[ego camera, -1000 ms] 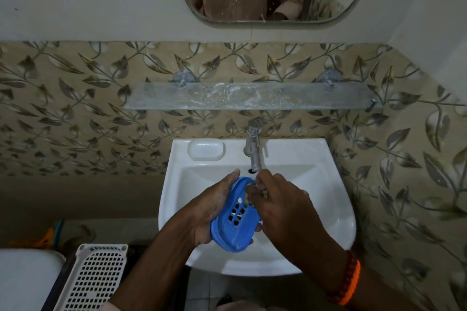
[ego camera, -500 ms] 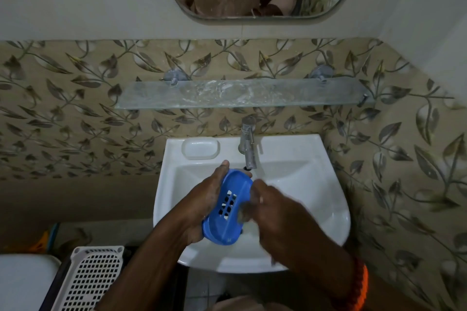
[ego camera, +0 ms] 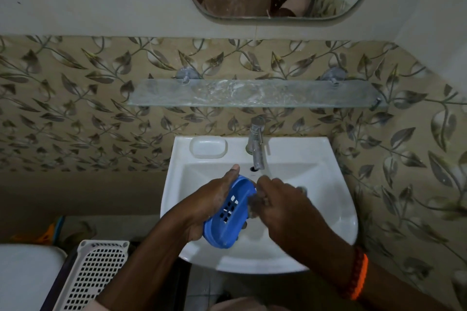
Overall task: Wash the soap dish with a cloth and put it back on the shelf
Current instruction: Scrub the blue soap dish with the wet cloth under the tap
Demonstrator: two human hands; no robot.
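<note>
Head view, lower centre of frame: blue soap dish (ego camera: pixel 228 212) held tilted on edge over the white basin (ego camera: pixel 328 209), slotted base turned toward the camera, below and left of the tap (ego camera: pixel 256 145). Left hand (ego camera: pixel 204 206) wrapped round the dish's left rim, thumb extended toward the tap, palm behind the dish. Right hand (ego camera: pixel 280 206) curled and pinching a small greyish cloth (ego camera: pixel 254 206) against the dish's right edge; cloth mostly hidden by the fingers. Glass shelf (ego camera: pixel 252 93), across the middle of the frame above the tap, bare where visible and awaiting the dish. Scrubbing probably best done with short strokes along the rim and across the slots, dish kept low over the basin, left-hand grip firm against slipping on wet plastic. Water flow from the tap not clearly discernible.
</note>
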